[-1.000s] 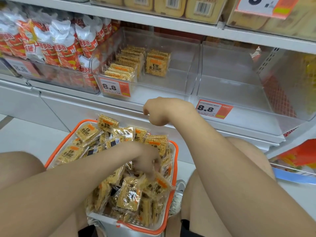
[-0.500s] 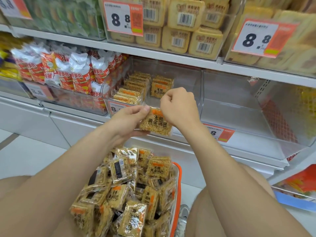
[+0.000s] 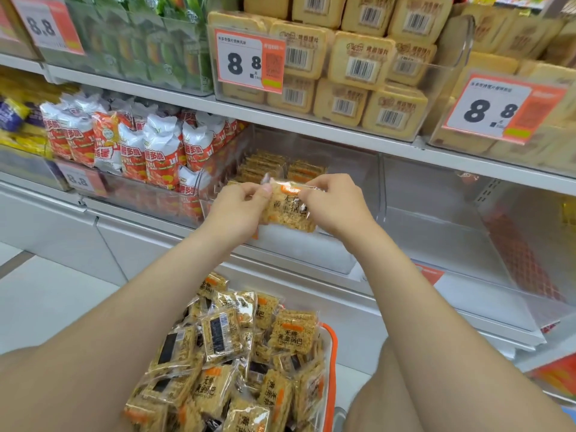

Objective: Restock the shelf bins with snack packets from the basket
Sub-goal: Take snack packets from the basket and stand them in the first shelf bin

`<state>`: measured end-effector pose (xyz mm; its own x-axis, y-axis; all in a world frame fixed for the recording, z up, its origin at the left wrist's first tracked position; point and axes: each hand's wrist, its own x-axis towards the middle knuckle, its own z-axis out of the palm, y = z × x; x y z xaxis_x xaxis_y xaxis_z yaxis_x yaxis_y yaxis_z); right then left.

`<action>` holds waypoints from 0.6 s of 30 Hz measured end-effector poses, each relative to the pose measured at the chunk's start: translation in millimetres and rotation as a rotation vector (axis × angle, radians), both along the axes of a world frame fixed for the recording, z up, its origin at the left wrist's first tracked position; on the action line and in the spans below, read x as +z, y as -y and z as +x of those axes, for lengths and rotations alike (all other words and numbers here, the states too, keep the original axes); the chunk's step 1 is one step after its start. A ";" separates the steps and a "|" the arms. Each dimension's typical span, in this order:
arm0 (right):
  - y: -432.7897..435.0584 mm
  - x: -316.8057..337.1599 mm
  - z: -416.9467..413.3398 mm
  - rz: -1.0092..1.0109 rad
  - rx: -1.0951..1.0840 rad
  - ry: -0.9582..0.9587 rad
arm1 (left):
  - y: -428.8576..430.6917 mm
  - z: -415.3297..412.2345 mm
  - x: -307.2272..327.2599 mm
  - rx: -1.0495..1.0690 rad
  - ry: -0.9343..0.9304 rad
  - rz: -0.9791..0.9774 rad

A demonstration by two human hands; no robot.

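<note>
A golden rice-cracker snack packet (image 3: 288, 210) hangs in front of the clear shelf bin (image 3: 349, 169), held by both hands. My left hand (image 3: 241, 207) pinches its left top edge and my right hand (image 3: 335, 204) pinches its right top edge. Several matching packets (image 3: 265, 165) stand in rows at the back left of that bin. Below, the orange-rimmed basket (image 3: 331, 363) is heaped with several more of these packets (image 3: 237, 363).
A clear bin (image 3: 452, 232) with nothing in it sits to the right. Red-and-white snack bags (image 3: 146, 151) fill the bin to the left. Boxed biscuits (image 3: 358, 67) and 8.8 price tags (image 3: 251, 62) line the shelf above. My knees flank the basket.
The left hand took a packet out of the basket and raised it; the right hand joined it. Both now hold the packet higher, at the bin's mouth. The view tilted upward.
</note>
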<state>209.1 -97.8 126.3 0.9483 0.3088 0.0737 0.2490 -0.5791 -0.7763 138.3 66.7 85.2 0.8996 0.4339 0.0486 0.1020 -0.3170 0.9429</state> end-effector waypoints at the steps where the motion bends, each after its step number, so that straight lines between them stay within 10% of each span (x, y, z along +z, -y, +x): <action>1: -1.9 0.4 8.6 0.018 -0.033 -0.006 | -0.9 3.1 0.7 0.029 0.009 0.126; 9: -22.0 -24.8 74.6 -0.124 -0.259 0.013 | -6.8 24.4 -9.2 -0.039 -0.062 0.943; 18: -56.4 -59.1 123.5 -0.463 -0.282 -0.034 | -23.0 49.9 -30.1 -0.149 -0.112 1.024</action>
<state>332.6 -41.4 67.2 0.9985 0.0347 -0.0421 0.0132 -0.9031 -0.4293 188.2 89.7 55.1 0.9630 0.1159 0.2434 0.0664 -0.9770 0.2025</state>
